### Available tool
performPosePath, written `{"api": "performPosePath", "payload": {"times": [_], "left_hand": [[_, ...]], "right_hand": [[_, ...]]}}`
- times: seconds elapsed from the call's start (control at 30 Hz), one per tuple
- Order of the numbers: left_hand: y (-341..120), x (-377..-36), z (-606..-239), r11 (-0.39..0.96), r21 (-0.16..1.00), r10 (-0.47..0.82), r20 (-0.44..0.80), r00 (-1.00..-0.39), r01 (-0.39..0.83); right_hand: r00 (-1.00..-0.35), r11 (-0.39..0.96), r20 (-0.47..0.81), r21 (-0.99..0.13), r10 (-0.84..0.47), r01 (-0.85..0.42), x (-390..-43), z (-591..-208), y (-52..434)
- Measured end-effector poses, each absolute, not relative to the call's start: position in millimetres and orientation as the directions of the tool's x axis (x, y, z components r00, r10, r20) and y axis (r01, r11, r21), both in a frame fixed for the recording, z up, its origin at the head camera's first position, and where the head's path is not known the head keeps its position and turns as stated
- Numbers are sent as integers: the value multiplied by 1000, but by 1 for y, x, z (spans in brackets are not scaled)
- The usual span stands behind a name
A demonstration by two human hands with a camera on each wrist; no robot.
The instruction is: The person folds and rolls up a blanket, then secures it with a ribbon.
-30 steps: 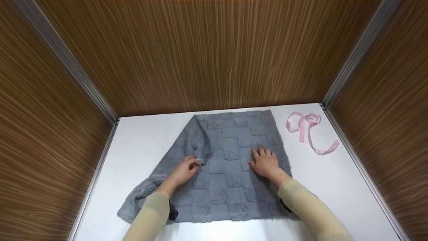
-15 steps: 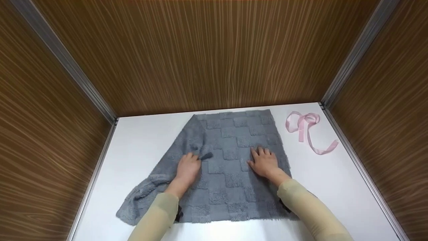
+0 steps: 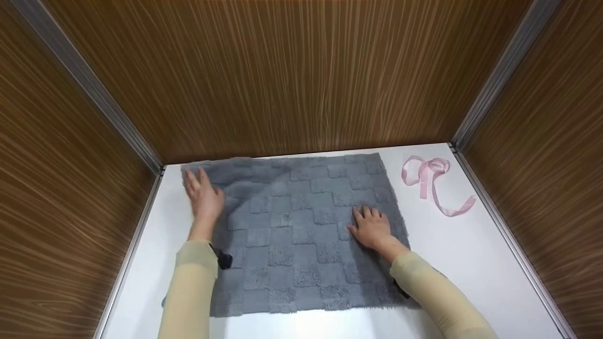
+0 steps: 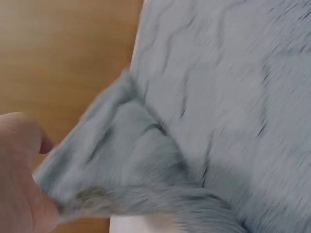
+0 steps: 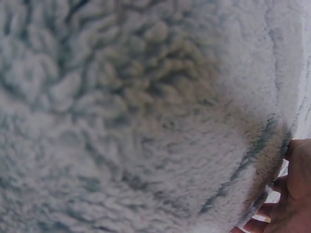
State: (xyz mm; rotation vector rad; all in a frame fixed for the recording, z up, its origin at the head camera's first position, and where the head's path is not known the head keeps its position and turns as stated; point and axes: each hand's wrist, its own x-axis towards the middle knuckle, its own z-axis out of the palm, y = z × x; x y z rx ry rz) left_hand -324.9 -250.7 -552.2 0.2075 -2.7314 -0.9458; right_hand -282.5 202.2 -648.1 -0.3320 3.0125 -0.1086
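A grey checker-textured towel (image 3: pixel 306 226) lies spread on the white table (image 3: pixel 471 263). My left hand (image 3: pixel 203 197) is at the towel's far left corner, by the left wall. In the left wrist view that corner (image 4: pixel 121 160) rises as a flap into my left hand (image 4: pixel 22 184), which pinches it; the view is blurred. My right hand (image 3: pixel 372 227) rests flat on the towel's right half with its fingers spread. The right wrist view shows little but towel pile (image 5: pixel 136 116), with fingertips (image 5: pixel 291 194) at its lower right edge.
A pink ribbon (image 3: pixel 431 181) tied in a loose bow lies on the table at the far right, apart from the towel. Wood-grain walls (image 3: pixel 301 75) with metal corner strips close in the table at the back, left and right.
My left hand has swept from the towel's middle out to the far left corner, carrying the folded-over flap with it, so the towel now lies spread wide. My right hand has stayed put.
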Motion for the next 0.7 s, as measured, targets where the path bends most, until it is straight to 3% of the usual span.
{"api": "performPosePath", "payload": {"times": [0.17, 0.33, 0.7], "left_hand": [[-266, -313, -564, 884, 466, -53, 8, -999, -43], [-259, -288, -598, 911, 412, 63, -213, -975, -31], [-289, -257, -639, 935, 311, -57, -348, -936, -173]], "right_hand": [[-970, 974, -106, -82, -220, -212, -282, -648, 202], [-968, 972, -103, -71, -228, -222, -282, -647, 202], [-969, 970, -83, -83, -235, -228, -283, -651, 204]]}}
